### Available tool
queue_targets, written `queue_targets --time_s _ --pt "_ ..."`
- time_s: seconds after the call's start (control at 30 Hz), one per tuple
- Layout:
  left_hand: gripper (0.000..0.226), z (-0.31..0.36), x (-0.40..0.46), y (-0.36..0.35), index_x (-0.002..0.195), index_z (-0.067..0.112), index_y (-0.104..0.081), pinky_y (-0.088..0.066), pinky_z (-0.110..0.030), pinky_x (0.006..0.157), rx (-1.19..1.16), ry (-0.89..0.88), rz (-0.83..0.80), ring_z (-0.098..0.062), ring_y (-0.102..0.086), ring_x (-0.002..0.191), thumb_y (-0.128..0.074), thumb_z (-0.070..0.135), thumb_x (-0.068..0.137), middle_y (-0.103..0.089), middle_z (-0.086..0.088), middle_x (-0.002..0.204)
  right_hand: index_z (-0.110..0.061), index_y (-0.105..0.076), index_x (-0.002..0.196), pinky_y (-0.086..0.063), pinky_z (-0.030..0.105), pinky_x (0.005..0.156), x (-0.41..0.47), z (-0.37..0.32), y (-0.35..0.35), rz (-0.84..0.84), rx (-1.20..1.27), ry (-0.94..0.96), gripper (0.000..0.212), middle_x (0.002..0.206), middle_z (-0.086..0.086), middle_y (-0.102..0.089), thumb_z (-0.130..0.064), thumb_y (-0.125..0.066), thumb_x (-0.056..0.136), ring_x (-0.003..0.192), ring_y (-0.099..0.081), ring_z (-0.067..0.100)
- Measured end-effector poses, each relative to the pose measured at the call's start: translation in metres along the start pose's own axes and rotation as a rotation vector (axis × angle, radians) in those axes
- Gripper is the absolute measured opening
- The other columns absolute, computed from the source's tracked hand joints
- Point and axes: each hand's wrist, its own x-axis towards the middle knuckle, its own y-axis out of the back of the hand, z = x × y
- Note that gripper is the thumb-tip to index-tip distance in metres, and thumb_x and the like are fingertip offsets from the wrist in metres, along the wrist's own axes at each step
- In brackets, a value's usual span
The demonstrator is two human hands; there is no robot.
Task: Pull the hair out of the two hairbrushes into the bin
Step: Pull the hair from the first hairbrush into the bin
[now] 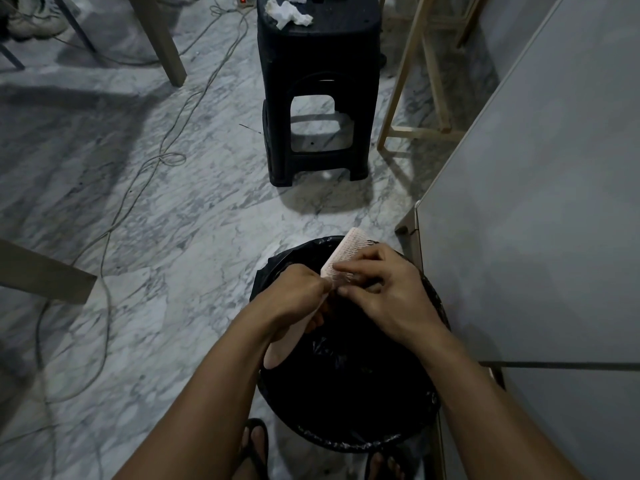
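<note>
Hairbrush [348, 252] sits over the bin [349, 403], pale and bristle side up, its handle clamped in my left hand [294, 299]. My right hand [384, 292] pinches at the near bristles, thumb and forefinger closed on what I judge is hair, though it blurs. I'd grip low at the bristle roots, draw toward the far end, and keep everything above the black liner.
</note>
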Motion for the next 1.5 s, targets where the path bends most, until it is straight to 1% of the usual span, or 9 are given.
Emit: queue_targets --time_s 0.1,0.43,0.6,0.73,0.97,1.1,1.27,1.4,1.5 --pt "0.034 0.0 -0.001 0.003 0.065 0.002 -0.06 -0.041 -0.024 0.042 -0.015 0.014 -0.009 -0.017 -0.051 0.039 -0.05 0.013 0.096 -0.057 -0.007 0.05 -0.016 -0.079 0.081 -0.048 0.012 0.07 0.002 0.001 0.004 0.051 -0.073 0.035 0.015 0.08 -0.006 -0.07 -0.004 -0.078 0.071 0.075 -0.066 0.005" --pt "0.029 0.003 -0.003 0.019 0.078 -0.001 -0.064 -0.039 -0.024 0.043 -0.05 -0.013 0.172 -0.018 -0.047 0.042 -0.05 0.015 0.097 -0.055 -0.01 0.059 -0.03 -0.074 0.065 -0.048 0.022 0.072 0.0 0.019 0.027 -0.31 -0.502 -0.393 0.018 0.073 -0.009 -0.067 -0.014 -0.076 0.073 0.077 -0.063 0.008" --pt "0.032 0.003 -0.004 0.012 0.069 0.003 -0.061 -0.039 -0.022 0.043 -0.007 -0.04 0.097 -0.017 -0.048 0.041 -0.051 0.015 0.096 -0.055 -0.006 0.054 -0.036 -0.063 0.09 -0.046 0.024 0.079 0.006 0.015 0.024 -0.104 -0.241 -0.291 0.034 0.096 -0.011 -0.063 -0.014 -0.078 0.068 0.097 -0.061 0.009" --pt "0.036 0.005 -0.007 0.008 0.066 0.003 -0.062 -0.041 -0.021 0.042 0.04 -0.086 0.032 -0.012 -0.049 0.037 -0.052 0.017 0.097 -0.055 0.002 0.04 -0.018 -0.046 0.117 -0.049 0.031 0.079 0.007 0.01 0.019 -0.05 0.318 -0.435 0.056 0.122 0.0 -0.06 -0.003 -0.076 0.071 0.105 -0.062 0.015" --pt "0.023 0.007 -0.008 0.004 0.083 0.005 -0.065 -0.044 -0.022 0.044 0.012 -0.178 -0.004 -0.011 -0.052 0.042 -0.054 0.018 0.098 -0.062 -0.003 0.058 -0.012 -0.032 0.136 -0.041 0.023 0.046 0.01 0.01 0.016 -0.052 0.571 -0.517 0.064 0.092 0.008 -0.073 -0.011 -0.069 0.084 0.053 -0.058 0.009" --pt "0.016 0.006 -0.004 0.002 0.1 0.003 -0.061 -0.042 -0.025 0.045 -0.041 -0.192 0.099 -0.014 -0.051 0.044 -0.056 0.018 0.097 -0.063 -0.005 0.065 -0.006 -0.062 0.105 -0.035 0.02 0.043 0.008 0.011 0.019 -0.21 0.455 -0.496 0.014 0.06 0.003 -0.06 -0.006 -0.056 0.092 0.042 -0.042 0.005" --pt "0.022 0.0 0.007 0.013 0.091 0.003 -0.063 -0.049 -0.033 0.056 -0.057 -0.199 0.361 -0.017 -0.055 0.046 -0.054 0.022 0.097 -0.066 -0.006 0.067 -0.013 -0.061 0.068 -0.042 0.021 0.052 0.003 0.017 0.031 -0.363 0.227 -0.488 0.034 0.053 -0.001 -0.045 -0.009 -0.046 0.097 0.046 -0.041 0.007" --pt "0.02 0.0 0.006 0.019 0.093 0.005 -0.06 -0.049 -0.033 0.055 -0.126 -0.193 0.421 -0.018 -0.055 0.047 -0.051 0.022 0.099 -0.065 -0.008 0.071 -0.024 -0.067 0.066 -0.049 0.028 0.065 0.003 0.036 0.033 -0.424 -0.292 -0.443 0.029 0.061 -0.008 -0.06 -0.013 -0.055 0.091 0.059 -0.057 0.012" --pt "0.019 0.0 0.003 0.016 0.096 0.008 -0.058 -0.049 -0.029 0.048 -0.105 -0.171 0.297 -0.017 -0.056 0.048 -0.049 0.024 0.1 -0.066 -0.008 0.077 -0.031 -0.07 0.093 -0.057 0.037 0.079 0.004 0.039 0.027 -0.298 -0.382 -0.443 0.024 0.085 -0.008 -0.07 -0.011 -0.062 0.083 0.079 -0.07 0.017"
